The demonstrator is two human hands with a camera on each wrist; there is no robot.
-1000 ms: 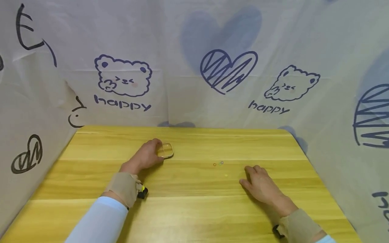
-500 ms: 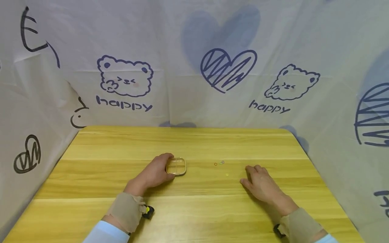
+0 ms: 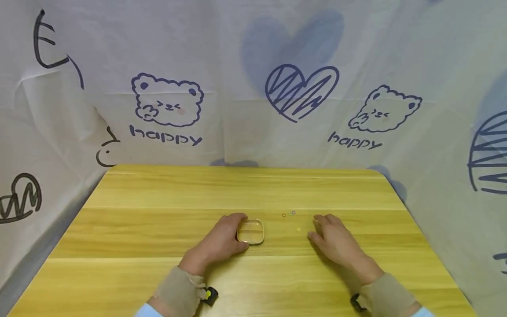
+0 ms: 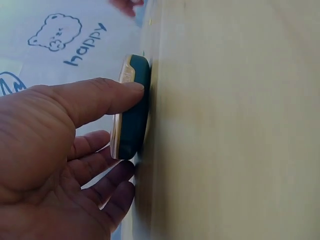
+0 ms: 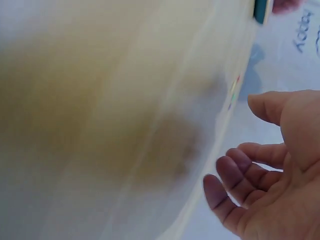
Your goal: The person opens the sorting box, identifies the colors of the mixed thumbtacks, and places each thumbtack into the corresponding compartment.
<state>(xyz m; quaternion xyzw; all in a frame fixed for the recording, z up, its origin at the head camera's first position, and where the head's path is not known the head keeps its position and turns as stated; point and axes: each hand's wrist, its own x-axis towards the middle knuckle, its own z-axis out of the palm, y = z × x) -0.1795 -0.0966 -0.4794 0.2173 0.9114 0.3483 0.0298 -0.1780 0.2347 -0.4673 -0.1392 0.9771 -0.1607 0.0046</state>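
Pinching the small box [image 3: 251, 237], the left hand [image 3: 219, 241] held it low at the table [image 3: 158, 191], left of the tiny rings [image 3: 293, 213]; pushing it too far right risked scattering them. The right hand [image 3: 338, 241], loosely spread, held nothing.

On the table [image 3: 158, 189], rings [image 3: 293, 212] lie between the case [image 3: 251, 232], leftward, and the right grip [image 3: 336, 241], the backdrop [image 3: 237, 127] behind.
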